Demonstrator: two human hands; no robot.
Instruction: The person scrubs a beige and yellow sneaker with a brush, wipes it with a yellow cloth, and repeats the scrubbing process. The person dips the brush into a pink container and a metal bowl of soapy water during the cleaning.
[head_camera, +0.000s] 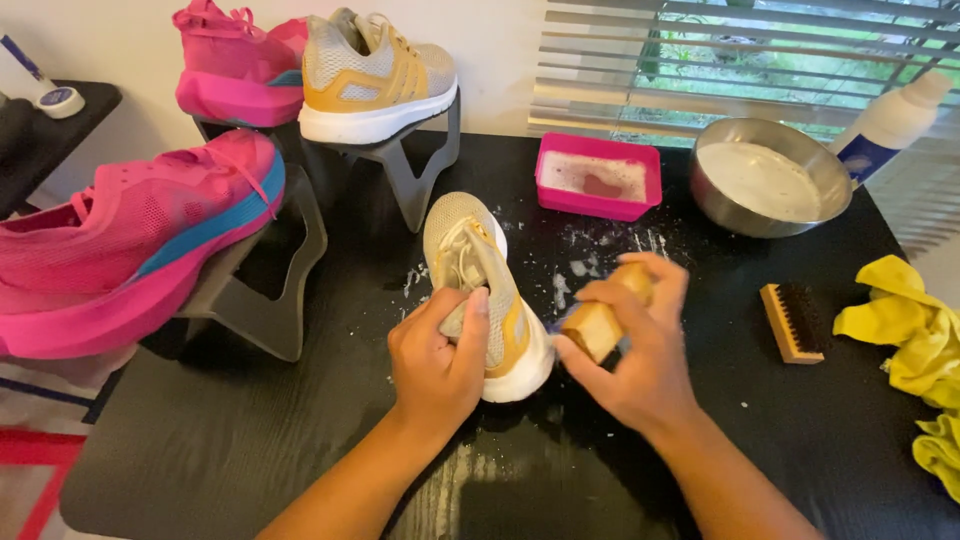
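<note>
Centre frame, the left hand (437, 357) grips a beige-and-yellow mesh sneaker (484, 290) on the black wooden table (220, 440); the right hand (640, 350) presses a wooden-backed brush (598, 322) against its white sole.

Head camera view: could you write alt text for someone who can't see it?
The left hand steadies a beige and yellow sneaker on a black table while the right hand presses a wooden brush to its heel. Nearby sit a pink tub, a metal bowl and yellow cloths.
</note>
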